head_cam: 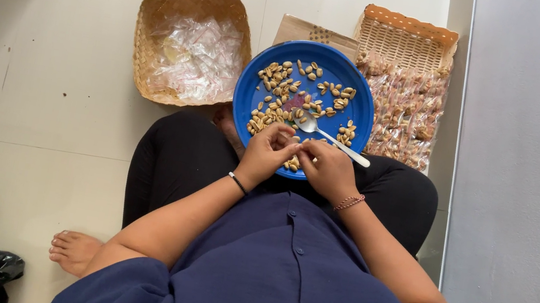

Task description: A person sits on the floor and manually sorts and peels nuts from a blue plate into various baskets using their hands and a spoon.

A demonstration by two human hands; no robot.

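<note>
Head view: a round blue plate (247,99) is seen resting on the lap of a person seated on a tiled floor (35,95), with shelled peanuts (280,94) scattered across it. Left hand (266,154) and right hand (326,169) are brought together at the plate's near edge, fingers pinched closed; what is held cannot be told. A white plastic spoon (332,140) lies beside the right hand. Beyond stand a woven basket of clear plastic bags (188,48) and a second basket of packed peanuts (403,86).
</note>
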